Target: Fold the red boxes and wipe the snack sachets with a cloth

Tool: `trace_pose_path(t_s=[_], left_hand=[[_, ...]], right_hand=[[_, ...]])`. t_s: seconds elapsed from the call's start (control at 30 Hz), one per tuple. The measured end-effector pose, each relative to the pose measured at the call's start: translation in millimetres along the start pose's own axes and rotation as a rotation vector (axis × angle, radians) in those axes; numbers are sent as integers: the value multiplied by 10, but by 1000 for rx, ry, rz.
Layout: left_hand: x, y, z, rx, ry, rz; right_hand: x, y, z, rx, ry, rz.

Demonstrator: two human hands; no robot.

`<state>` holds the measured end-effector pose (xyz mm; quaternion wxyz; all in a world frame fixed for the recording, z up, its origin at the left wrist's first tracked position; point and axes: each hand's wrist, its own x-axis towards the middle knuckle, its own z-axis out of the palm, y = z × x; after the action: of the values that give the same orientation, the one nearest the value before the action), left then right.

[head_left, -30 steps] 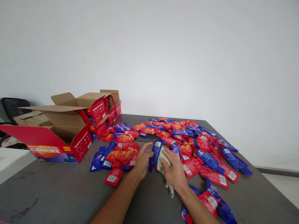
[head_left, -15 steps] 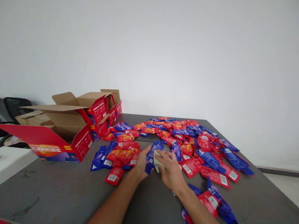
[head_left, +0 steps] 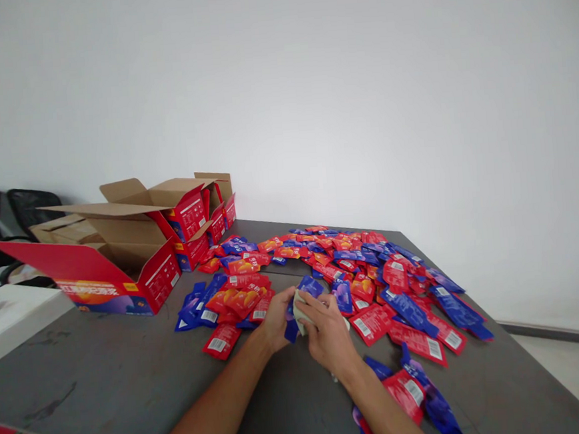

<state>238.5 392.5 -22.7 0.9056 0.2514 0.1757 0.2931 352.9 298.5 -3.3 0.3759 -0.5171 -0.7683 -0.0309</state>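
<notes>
both hands meet low over a dark grey table that ends at a plain white wall. left hand curls its fingers round the near edge of a blue packet, pinching it, and the packet stands tilted between the two hands. right hand is closed on a pale cloth and presses it against the packet's face; a tail of the cloth shows under the right wrist. just to the left of the left hand lies a small stack of red packets with a fan of blue ones beside it, and one red packet lies alone nearer the table edge. to the right and beyond the hands a wide scatter of red and blue packets covers the table, touching and overlapping. open red cardboard boxes stand at the far left of the table, flaps up, and black chairs sit behind them.
</notes>
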Motion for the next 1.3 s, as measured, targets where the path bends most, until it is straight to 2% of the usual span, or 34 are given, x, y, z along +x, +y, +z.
trace_pose_path(t_s=[0.1, 0.2, 0.3, 0.37, 0.5, 0.57, 0.63, 0.73, 0.8, 0.83, 0.87, 0.9, 1.0, 1.03, 1.07, 1.13, 1.2, 1.3], left_hand=[[4, 44, -2, 50, 65, 78], [-25, 75, 36, 102, 164, 226], [-73, 94, 68, 270, 234, 372], [-93, 103, 60, 520, 282, 486], [-107, 145, -50, 1235, 429, 755], [-120, 196, -136, 1555, 548, 762], [-139, 263, -227, 1778, 680, 688], [-161, 341, -333, 1936, 862, 603], [-153, 338, -357, 1951, 931, 611], [-140, 312, -349, 1934, 913, 634], [-121, 270, -331, 1899, 844, 665], [-98, 213, -302, 1847, 727, 699], [-19, -16, -197, 1598, 225, 729], [6, -91, -169, 1538, 96, 705], [29, -157, -151, 1514, 30, 676], [73, -235, -146, 1498, 19, 628], [112, -232, -174, 1460, 124, 615], [142, -116, -219, 1249, 317, 636]], right_hand=[[-10, -48, -10, 42, -52, 25], [-28, -56, -5, 63, -99, 50], [-49, 21, 6, 39, -71, 108], [-65, 128, 3, 4, -21, 165], [-90, 388, -31, -90, 66, 293], [-102, 486, -41, -140, 87, 340], [-118, 543, -30, -170, 87, 373], [-143, 569, 16, -195, 69, 387], [-154, 567, 48, -208, 66, 382], [-157, 565, 59, -212, 68, 379], [-159, 565, 66, -216, 70, 375], [-159, 567, 68, -220, 74, 371], [-162, 595, 59, -233, 83, 361], [-166, 611, 56, -237, 92, 367], [-171, 628, 55, -239, 103, 378], [-182, 662, 57, -233, 131, 398], [-187, 686, 60, -214, 167, 406], [-172, 675, 55, -189, 208, 396]])
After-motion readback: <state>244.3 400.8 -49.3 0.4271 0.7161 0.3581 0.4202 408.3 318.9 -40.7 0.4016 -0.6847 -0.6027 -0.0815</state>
